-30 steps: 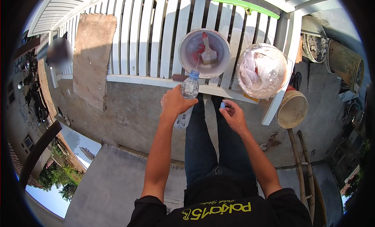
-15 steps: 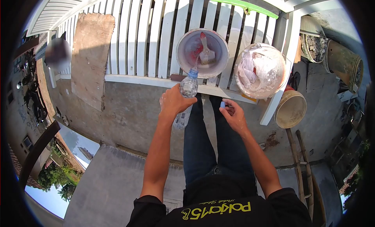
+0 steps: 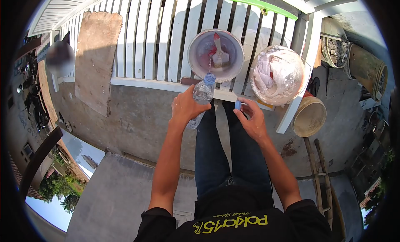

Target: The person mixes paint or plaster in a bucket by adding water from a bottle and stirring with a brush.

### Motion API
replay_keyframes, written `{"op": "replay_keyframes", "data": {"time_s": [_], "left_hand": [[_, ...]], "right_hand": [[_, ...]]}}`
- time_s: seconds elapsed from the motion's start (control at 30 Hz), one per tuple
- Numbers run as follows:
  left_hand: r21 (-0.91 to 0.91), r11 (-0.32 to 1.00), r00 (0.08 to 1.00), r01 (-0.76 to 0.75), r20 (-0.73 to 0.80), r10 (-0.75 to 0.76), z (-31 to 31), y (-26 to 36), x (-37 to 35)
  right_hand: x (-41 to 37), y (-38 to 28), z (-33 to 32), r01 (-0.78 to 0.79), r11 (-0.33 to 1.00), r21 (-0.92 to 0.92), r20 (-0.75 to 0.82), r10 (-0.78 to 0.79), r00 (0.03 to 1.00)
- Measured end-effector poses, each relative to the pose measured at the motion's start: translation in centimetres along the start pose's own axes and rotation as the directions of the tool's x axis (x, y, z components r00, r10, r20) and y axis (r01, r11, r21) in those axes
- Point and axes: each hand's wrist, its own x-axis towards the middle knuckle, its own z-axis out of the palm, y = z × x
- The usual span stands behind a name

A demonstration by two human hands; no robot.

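My left hand (image 3: 186, 106) is wrapped round a clear plastic bottle (image 3: 203, 92), tilted with its open mouth toward a white bucket (image 3: 193, 69). A thin stream of clear liquid runs from the mouth into the bucket. Inside the bucket lies a paintbrush (image 3: 219, 56) with a red-tipped white handle and pale bristles. Between the thumb and fingers of my right hand (image 3: 252, 119) is a blue bottle cap (image 3: 238, 105), held to the right of the bottle.
Both buckets stand on a white slatted bench (image 3: 143, 46); the second, paint-smeared bucket (image 3: 298, 86) holds a crumpled white plastic bag (image 3: 263, 69). A brown board (image 3: 98, 54) lies at the left. An old bucket (image 3: 310, 117) and a wooden ladder (image 3: 318, 171) are at the right.
The bottle has tipped further, its mouth moving slightly right, and its lower end shows less. My right hand has risen a little with the cap.
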Motion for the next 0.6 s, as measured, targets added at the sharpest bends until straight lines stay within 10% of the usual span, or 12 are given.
{"op": "replay_keyframes", "data": {"time_s": [0.3,0.6], "left_hand": [[0.011,0.943,0.938,-0.334,0.106,0.331,3.1,-0.7,-1.2],[0.066,0.919,0.904,-0.389,0.22,0.367,5.0,-0.8,-1.5]], "right_hand": [[0.8,-6.3,-1.3,0.405,0.851,-0.335,0.231,-0.343,0.911],[-1.5,-4.2,-2.4,0.432,0.812,-0.393,0.372,-0.289,0.882]]}}
